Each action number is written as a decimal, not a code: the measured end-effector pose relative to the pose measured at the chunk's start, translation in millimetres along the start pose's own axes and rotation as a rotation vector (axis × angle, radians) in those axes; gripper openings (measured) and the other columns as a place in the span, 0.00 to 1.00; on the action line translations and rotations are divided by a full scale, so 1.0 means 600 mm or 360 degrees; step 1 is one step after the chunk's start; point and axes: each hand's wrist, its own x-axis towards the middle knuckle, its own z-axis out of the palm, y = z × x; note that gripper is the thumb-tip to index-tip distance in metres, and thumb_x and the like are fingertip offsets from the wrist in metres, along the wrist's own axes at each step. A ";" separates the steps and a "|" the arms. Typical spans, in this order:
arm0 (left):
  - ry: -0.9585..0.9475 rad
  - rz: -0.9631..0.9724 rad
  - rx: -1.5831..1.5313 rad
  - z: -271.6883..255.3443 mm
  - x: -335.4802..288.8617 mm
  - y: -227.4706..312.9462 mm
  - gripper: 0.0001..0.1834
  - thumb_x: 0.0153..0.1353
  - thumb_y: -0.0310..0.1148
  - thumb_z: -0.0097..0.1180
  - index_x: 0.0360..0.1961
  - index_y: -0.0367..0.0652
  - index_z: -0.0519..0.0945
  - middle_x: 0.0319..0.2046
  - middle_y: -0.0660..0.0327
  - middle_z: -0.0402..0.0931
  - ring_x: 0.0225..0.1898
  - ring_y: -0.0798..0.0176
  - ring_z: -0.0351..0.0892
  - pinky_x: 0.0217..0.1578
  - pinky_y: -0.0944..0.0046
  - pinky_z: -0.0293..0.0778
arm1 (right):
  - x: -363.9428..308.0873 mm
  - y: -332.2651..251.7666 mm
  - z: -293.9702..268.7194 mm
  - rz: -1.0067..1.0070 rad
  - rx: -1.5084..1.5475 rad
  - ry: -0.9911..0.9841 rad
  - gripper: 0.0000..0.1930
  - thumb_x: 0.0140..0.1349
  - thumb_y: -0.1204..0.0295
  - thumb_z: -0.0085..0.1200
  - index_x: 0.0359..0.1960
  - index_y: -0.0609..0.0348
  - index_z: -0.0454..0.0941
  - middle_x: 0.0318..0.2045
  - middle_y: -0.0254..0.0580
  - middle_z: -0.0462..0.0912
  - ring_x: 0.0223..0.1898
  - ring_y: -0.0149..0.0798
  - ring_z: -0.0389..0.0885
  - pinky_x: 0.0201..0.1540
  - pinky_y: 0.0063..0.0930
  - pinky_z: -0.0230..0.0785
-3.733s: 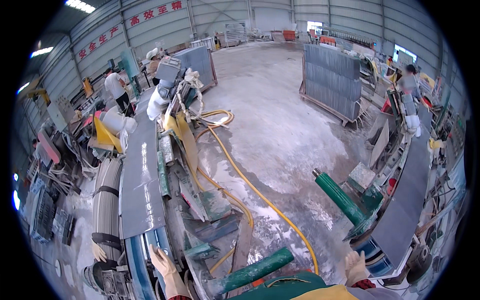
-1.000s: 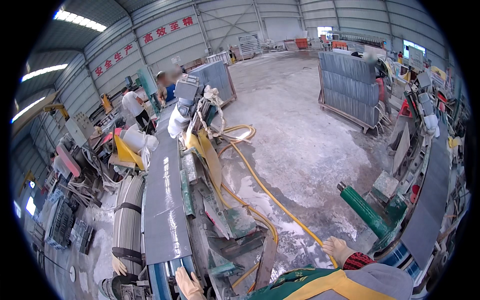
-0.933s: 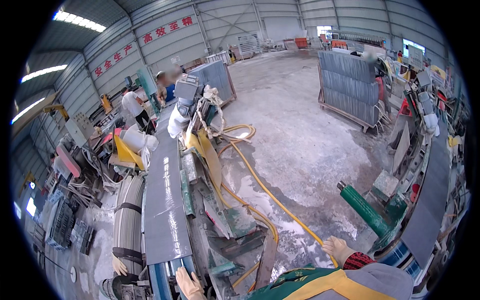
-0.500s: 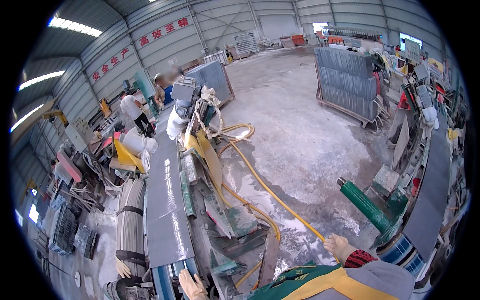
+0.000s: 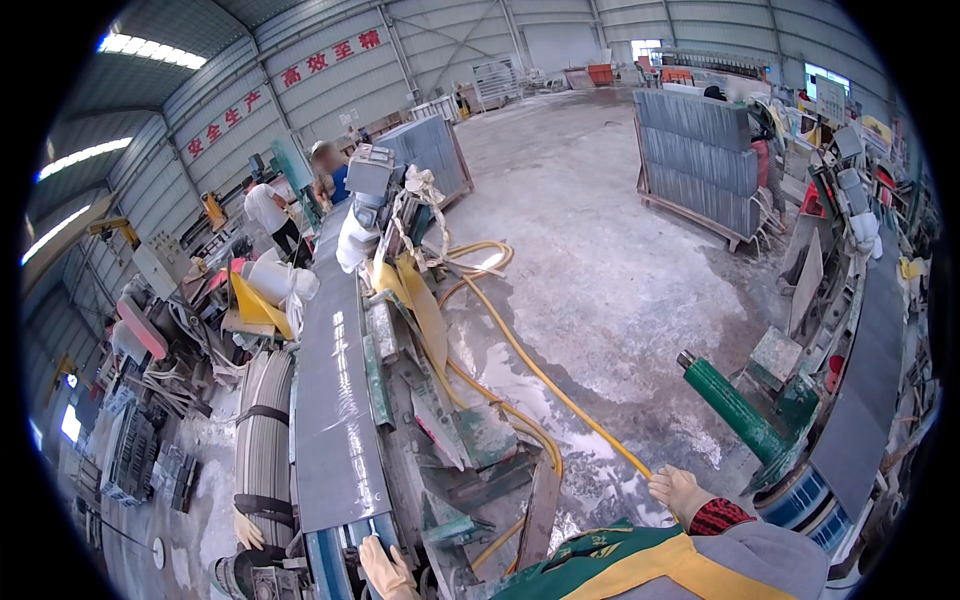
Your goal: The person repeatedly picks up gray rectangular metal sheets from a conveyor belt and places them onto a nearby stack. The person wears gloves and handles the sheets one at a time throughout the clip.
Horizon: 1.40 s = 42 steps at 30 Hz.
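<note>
Dark grey and flat, a smooth stone slab [image 5: 342, 485] lies just beyond the cream-gloved left hand [image 5: 387, 570], its near edge ahead of the fingertips and mostly to their left. That hand reaches out with fingers extended beside a blue-striped conveyor bed [image 5: 335, 560]; nothing shows clasped in it, and I cannot tell whether it touches the bed. The cream-gloved right hand [image 5: 682, 492], below which sits a red-and-black checked cuff [image 5: 720, 517], has its fingers loosely bent in front of a long yellow hose [image 5: 612, 441]; whether it grasps the hose or merely overlaps it in view, I cannot tell. Well to its right, a second dark grey slab [image 5: 852, 455] rests on another conveyor.

Across the floor, a low framed rack [image 5: 690, 219] bears tiers of thin grey slabs [image 5: 697, 150] stood on edge, side by side. Far back is an orange bin [image 5: 600, 74], its contents too small to tell.

The stone slab points away from the person, in line with the row beyond it, whose long axis runs up the view with a slight leftward lean. The hose stretches diagonally from the right hand toward a loop farther left on the floor.
</note>
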 end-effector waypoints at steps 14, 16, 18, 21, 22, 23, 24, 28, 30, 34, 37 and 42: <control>0.0064 -0.0033 -0.0006 0.009 -0.025 -0.006 0.26 0.63 0.33 0.51 0.61 0.33 0.66 0.60 0.40 0.65 0.63 0.36 0.60 0.66 0.47 0.56 | 0.003 0.012 -0.005 -0.0001 0.0077 0.0004 0.18 0.68 0.62 0.50 0.47 0.67 0.72 0.39 0.56 0.82 0.37 0.51 0.84 0.43 0.46 0.80; 0.0031 -0.0030 -0.0034 0.002 -0.023 0.001 0.26 0.63 0.33 0.51 0.60 0.33 0.66 0.60 0.40 0.65 0.63 0.36 0.61 0.66 0.47 0.56 | -0.003 0.011 -0.005 -0.0010 0.0009 0.0013 0.18 0.67 0.62 0.49 0.48 0.65 0.72 0.43 0.57 0.82 0.39 0.51 0.83 0.45 0.45 0.80; -0.0006 -0.0067 -0.0005 -0.003 -0.025 0.002 0.27 0.63 0.33 0.51 0.62 0.33 0.65 0.62 0.40 0.65 0.64 0.37 0.60 0.67 0.48 0.55 | -0.012 0.003 0.003 0.0028 0.0013 0.0059 0.18 0.66 0.62 0.50 0.48 0.65 0.71 0.43 0.57 0.82 0.39 0.51 0.84 0.44 0.45 0.80; -0.0031 -0.0076 -0.0070 0.023 -0.018 -0.042 0.28 0.63 0.34 0.51 0.63 0.32 0.64 0.62 0.40 0.65 0.65 0.38 0.60 0.68 0.48 0.54 | 0.006 0.008 -0.013 0.0021 0.0051 -0.0064 0.15 0.67 0.63 0.49 0.44 0.66 0.73 0.37 0.54 0.82 0.35 0.49 0.83 0.40 0.44 0.80; 0.0015 -0.0042 -0.0083 0.037 -0.010 -0.075 0.30 0.64 0.35 0.51 0.64 0.32 0.63 0.62 0.40 0.65 0.66 0.39 0.60 0.68 0.48 0.54 | 0.017 0.012 -0.020 0.0008 0.0071 -0.0138 0.14 0.68 0.64 0.49 0.42 0.66 0.73 0.34 0.53 0.82 0.32 0.49 0.83 0.37 0.43 0.80; 0.0106 -0.0111 -0.0043 0.045 -0.004 -0.087 0.30 0.65 0.37 0.50 0.64 0.32 0.64 0.61 0.39 0.66 0.65 0.38 0.61 0.68 0.48 0.54 | 0.020 0.011 -0.021 -0.0007 0.0095 -0.0178 0.15 0.68 0.64 0.49 0.43 0.66 0.73 0.34 0.54 0.82 0.33 0.49 0.83 0.37 0.43 0.80; 0.0250 -0.0088 -0.0029 0.063 0.009 -0.113 0.30 0.66 0.37 0.49 0.65 0.31 0.63 0.62 0.39 0.65 0.65 0.38 0.60 0.68 0.49 0.54 | 0.023 0.011 -0.020 -0.0020 0.0121 -0.0220 0.15 0.68 0.64 0.48 0.44 0.66 0.72 0.34 0.54 0.82 0.33 0.49 0.83 0.37 0.42 0.80; 0.0192 -0.0243 -0.0046 0.098 0.087 -0.104 0.30 0.67 0.38 0.48 0.65 0.30 0.62 0.63 0.39 0.63 0.66 0.39 0.59 0.68 0.48 0.53 | 0.008 -0.029 -0.004 -0.0093 0.0068 0.0026 0.16 0.69 0.64 0.46 0.47 0.67 0.70 0.37 0.55 0.82 0.35 0.49 0.83 0.38 0.40 0.80; 0.0123 -0.0271 -0.0029 0.083 0.100 -0.083 0.30 0.69 0.40 0.46 0.65 0.31 0.61 0.64 0.40 0.62 0.67 0.40 0.58 0.69 0.49 0.52 | -0.003 -0.045 0.014 -0.0081 0.0057 -0.0006 0.16 0.70 0.64 0.46 0.48 0.67 0.69 0.38 0.55 0.82 0.35 0.49 0.83 0.39 0.41 0.80; 0.0191 -0.0386 0.0117 0.085 0.086 -0.080 0.27 0.68 0.37 0.46 0.63 0.30 0.65 0.63 0.38 0.63 0.66 0.37 0.58 0.68 0.47 0.52 | -0.019 -0.060 0.036 -0.0039 -0.0055 0.0001 0.17 0.70 0.63 0.46 0.49 0.66 0.69 0.40 0.56 0.81 0.39 0.50 0.83 0.42 0.44 0.80; 0.0485 -0.0188 0.0175 0.140 0.090 -0.107 0.27 0.68 0.37 0.46 0.62 0.29 0.65 0.63 0.37 0.63 0.66 0.36 0.58 0.68 0.47 0.52 | 0.010 -0.058 -0.041 -0.0018 -0.0062 -0.0140 0.17 0.70 0.63 0.45 0.49 0.66 0.69 0.43 0.56 0.80 0.43 0.50 0.82 0.47 0.44 0.78; 0.0167 -0.0416 0.0045 0.073 0.102 -0.028 0.27 0.68 0.36 0.45 0.64 0.32 0.63 0.65 0.38 0.61 0.66 0.36 0.57 0.68 0.47 0.53 | -0.070 -0.053 -0.029 -0.0009 -0.0267 -0.0010 0.19 0.72 0.61 0.39 0.51 0.68 0.68 0.51 0.58 0.77 0.50 0.49 0.80 0.54 0.42 0.74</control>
